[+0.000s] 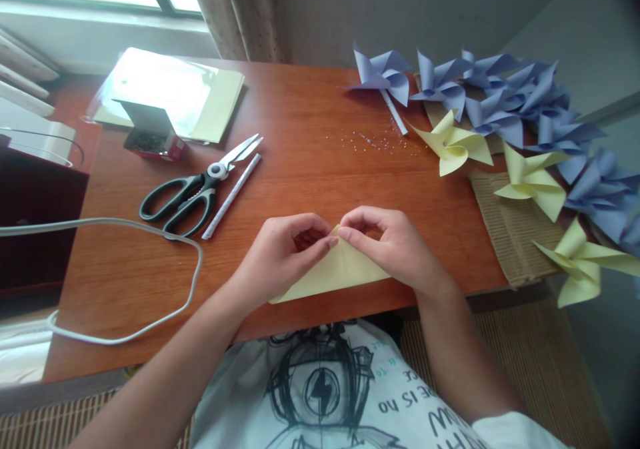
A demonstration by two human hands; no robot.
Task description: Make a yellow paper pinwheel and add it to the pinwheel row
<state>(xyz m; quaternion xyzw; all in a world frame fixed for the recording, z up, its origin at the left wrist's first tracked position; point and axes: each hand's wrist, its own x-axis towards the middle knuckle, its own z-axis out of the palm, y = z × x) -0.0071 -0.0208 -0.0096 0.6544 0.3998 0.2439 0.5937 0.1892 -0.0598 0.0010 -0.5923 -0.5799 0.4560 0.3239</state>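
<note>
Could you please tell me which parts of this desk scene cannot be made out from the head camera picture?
- Folded yellow paper: its upper tip is covered by the left hand and right hand, head view.
- Small box: contents too dark and small.
- Scattered beads: too tiny to count.
- Stack under plastic film: washed out by window glare.
- Blue pinwheels: the far-right ones blur at the picture's edge.

Wooden table (pixel 310 169) with scissors (pixel 193 189), pinwheels (pixel 500 99)
</note>
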